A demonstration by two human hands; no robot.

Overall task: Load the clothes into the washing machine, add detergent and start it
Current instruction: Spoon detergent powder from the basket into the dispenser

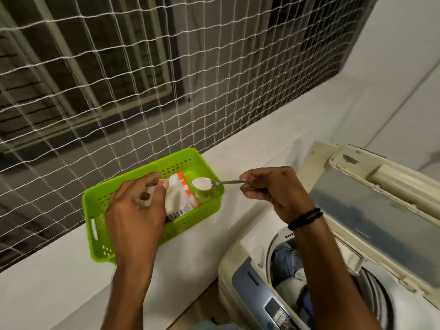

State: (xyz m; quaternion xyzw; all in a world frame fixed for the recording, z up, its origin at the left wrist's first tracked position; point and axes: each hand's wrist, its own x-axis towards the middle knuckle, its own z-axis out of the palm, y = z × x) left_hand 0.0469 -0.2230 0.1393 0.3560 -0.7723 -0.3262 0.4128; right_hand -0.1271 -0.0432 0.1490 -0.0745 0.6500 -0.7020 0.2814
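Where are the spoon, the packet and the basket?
spoon [202, 182], head view, on its powder-filled bowl.
packet [177, 198], head view, on its white front.
basket [188, 222], head view, on its near green wall.

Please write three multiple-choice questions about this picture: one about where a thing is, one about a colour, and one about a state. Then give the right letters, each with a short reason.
1. Where is the detergent packet?
A. In the green basket
B. On the floor
C. In a drawer

2. What colour is the powder on the spoon?
A. Blue
B. White
C. Green

3. How is the lid of the washing machine?
A. Shut
B. Taken off
C. Open

Answers:
1 A: the left hand grips the packet inside the green basket.
2 B: the spoon, held by the right hand, carries a white heap.
3 C: the lid stands up and clothes show inside the machine.
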